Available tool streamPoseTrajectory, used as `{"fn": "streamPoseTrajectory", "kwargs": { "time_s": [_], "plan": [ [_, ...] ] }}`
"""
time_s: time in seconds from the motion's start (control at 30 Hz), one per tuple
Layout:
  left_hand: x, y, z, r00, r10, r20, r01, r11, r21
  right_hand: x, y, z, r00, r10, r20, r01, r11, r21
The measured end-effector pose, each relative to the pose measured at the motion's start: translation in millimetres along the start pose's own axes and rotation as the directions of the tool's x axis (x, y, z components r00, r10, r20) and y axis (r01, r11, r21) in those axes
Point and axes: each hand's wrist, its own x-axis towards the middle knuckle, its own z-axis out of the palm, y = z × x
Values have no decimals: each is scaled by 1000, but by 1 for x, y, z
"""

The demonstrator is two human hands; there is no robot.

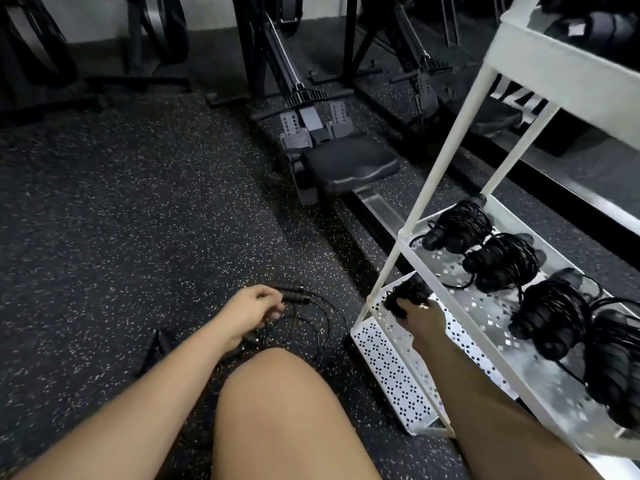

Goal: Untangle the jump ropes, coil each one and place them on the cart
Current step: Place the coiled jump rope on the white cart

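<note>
The person's left hand is low over the speckled floor, its fingers curled round the black handles of a loose jump rope, whose cord lies in loops on the floor beside the bare knee. The right hand grips a coiled rope bundle in the lowest perforated tray of the white cart. Four coiled ropes lie in a row on the shelf above. A rowing machine stands behind.
</note>
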Motion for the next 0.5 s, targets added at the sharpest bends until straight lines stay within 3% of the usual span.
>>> {"fn": "streamPoseTrajectory", "kwargs": {
  "time_s": [0.33,0.5],
  "plan": [
    [21,-40,-10,999,-40,19,40,999,5,16,21,-6,997,-27,-72,15,987,-157],
    [25,-53,-9,998,-63,1,63,998,-1,-29,29,0,951,-236,-202,155,924,-349]
  ]
}}
